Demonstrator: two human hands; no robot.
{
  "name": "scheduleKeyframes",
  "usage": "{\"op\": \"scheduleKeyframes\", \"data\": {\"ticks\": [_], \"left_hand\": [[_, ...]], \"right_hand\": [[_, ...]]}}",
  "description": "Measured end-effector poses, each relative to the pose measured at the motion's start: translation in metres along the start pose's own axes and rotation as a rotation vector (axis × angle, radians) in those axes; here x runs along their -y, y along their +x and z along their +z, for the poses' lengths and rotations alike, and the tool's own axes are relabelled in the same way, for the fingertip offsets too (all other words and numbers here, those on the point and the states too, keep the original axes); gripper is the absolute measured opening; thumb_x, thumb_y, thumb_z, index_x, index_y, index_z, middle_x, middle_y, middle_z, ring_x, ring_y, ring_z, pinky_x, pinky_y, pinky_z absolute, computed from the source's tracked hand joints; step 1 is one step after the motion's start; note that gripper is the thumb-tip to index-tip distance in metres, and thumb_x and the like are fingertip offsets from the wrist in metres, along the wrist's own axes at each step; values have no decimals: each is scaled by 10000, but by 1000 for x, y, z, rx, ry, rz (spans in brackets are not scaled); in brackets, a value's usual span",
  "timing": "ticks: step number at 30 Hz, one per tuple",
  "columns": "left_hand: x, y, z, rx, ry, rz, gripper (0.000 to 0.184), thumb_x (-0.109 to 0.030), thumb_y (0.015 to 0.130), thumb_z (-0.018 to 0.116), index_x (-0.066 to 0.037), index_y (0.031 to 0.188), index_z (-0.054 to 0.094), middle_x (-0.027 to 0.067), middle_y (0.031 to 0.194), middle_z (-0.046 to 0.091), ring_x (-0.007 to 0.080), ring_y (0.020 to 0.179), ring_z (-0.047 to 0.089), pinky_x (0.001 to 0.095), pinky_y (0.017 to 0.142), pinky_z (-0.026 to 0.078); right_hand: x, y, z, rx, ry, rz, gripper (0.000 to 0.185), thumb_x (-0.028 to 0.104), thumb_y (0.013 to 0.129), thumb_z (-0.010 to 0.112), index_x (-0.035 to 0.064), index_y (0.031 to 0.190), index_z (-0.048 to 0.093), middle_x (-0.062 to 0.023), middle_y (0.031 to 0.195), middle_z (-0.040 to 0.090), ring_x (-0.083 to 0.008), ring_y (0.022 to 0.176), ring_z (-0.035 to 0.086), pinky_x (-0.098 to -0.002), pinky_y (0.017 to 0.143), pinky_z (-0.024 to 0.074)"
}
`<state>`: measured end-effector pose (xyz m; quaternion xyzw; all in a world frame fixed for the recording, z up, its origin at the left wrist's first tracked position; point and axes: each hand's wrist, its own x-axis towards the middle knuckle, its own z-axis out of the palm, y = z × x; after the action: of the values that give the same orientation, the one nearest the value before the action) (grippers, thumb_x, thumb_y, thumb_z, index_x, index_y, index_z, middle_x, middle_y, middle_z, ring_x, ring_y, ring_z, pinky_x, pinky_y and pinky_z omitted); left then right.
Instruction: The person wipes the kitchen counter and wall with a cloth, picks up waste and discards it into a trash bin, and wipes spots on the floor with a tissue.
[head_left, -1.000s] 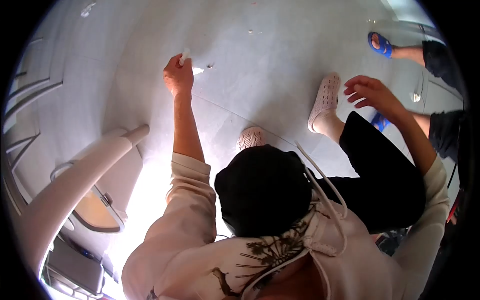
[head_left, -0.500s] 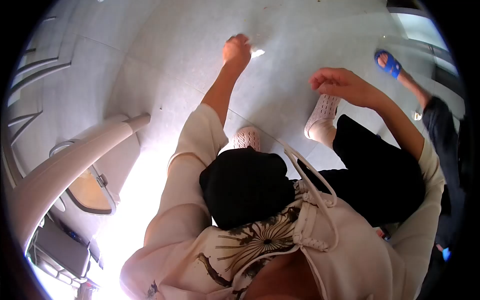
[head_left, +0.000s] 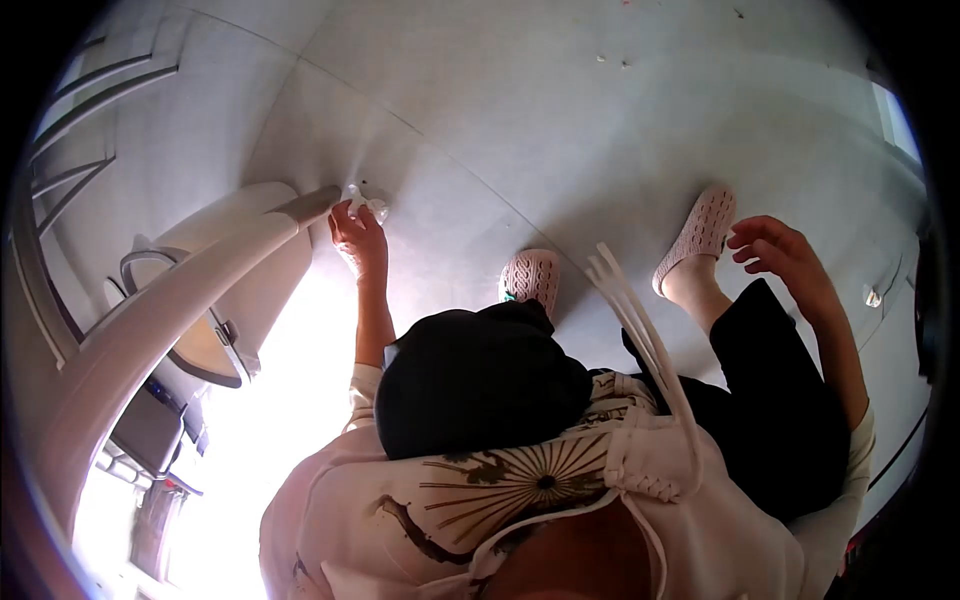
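Observation:
My left hand (head_left: 359, 240) is low over the grey floor at the left, its fingers closed on a crumpled white scrap (head_left: 373, 207), which looks like tissue or thin plastic. The end of a pale curved bar lies just beside these fingers. My right hand (head_left: 782, 258) hangs above my right knee, next to a pink perforated shoe (head_left: 704, 222). Its fingers are loosely bent and apart, and it holds nothing.
Another pink shoe (head_left: 531, 277) stands near the middle. The thick pale bar (head_left: 170, 310) curves along the left, with metal rails (head_left: 105, 90) beyond it. Small bits (head_left: 613, 62) lie on the floor (head_left: 480, 100) ahead, and a small white item (head_left: 873, 298) at the right.
My left hand has moved left and closer to me, beside the bar's end. My right hand appears farther right and lower. The view has shifted, and the other person's blue-sandalled foot is out of sight.

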<state>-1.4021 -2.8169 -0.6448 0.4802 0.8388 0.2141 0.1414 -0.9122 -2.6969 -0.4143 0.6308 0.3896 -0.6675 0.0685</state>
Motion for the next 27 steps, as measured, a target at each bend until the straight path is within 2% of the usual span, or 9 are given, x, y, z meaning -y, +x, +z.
{"op": "scheduleKeyframes", "data": {"ticks": [3,5,6,8,10,13,20,23,27], "left_hand": [[-9,9,26,-99,-16,-33,138,-39,775,539,-15,910,558,159,889,558,363,870,539,440,777,448],[-34,31,63,-78,-161,48,134,-19,745,541,-32,876,571,116,936,558,304,942,518,387,790,446],[-62,43,77,-94,-31,311,163,-16,742,527,-45,895,576,101,952,554,289,926,523,379,756,455],[-116,58,131,37,87,490,169,-34,754,516,-54,906,589,120,964,571,294,881,549,346,733,470],[-195,55,157,286,-55,548,147,-73,767,548,-95,900,608,103,943,597,297,833,581,386,690,495],[-222,46,133,141,-499,720,126,-82,743,607,-86,869,623,112,889,607,295,819,587,393,693,496],[-59,-53,18,442,-115,73,182,-147,773,617,-62,848,475,99,639,573,278,547,583,373,510,466],[-16,-112,20,493,-166,181,180,-126,763,626,-77,861,483,104,675,580,284,564,593,371,519,482],[-72,-97,63,473,-127,422,182,-105,759,586,-85,915,494,122,791,592,332,698,610,433,591,491]], "right_hand": [[12,2,4,6,-11,-67,305,169,868,482,46,1143,524,-69,1025,599,-163,932,576,-291,803,460],[18,5,9,16,-13,-60,302,162,868,481,45,1144,523,-68,1031,598,-163,935,576,-290,803,459],[20,7,12,29,-6,-65,300,154,869,480,44,1144,522,-67,1036,597,-163,939,576,-289,803,458],[19,11,13,55,-16,-76,295,156,870,489,43,1140,523,-61,1041,595,-155,933,573,-284,804,455],[21,14,13,99,-104,-100,291,164,872,494,44,1135,525,-55,1038,595,-144,924,569,-282,808,451],[25,12,12,63,-157,-84,288,174,876,495,42,1129,527,-52,1042,592,-140,924,564,-283,815,447],[13,1,5,-32,-91,-147,305,191,876,492,55,1146,528,-46,1026,598,-145,927,563,-285,832,442],[5,-1,3,17,-99,-34,307,195,874,490,53,1142,531,-45,1025,597,-142,929,560,-283,828,441],[6,2,6,30,-162,-92,298,193,875,483,48,1130,538,-48,1019,599,-134,924,561,-278,810,443]]}}
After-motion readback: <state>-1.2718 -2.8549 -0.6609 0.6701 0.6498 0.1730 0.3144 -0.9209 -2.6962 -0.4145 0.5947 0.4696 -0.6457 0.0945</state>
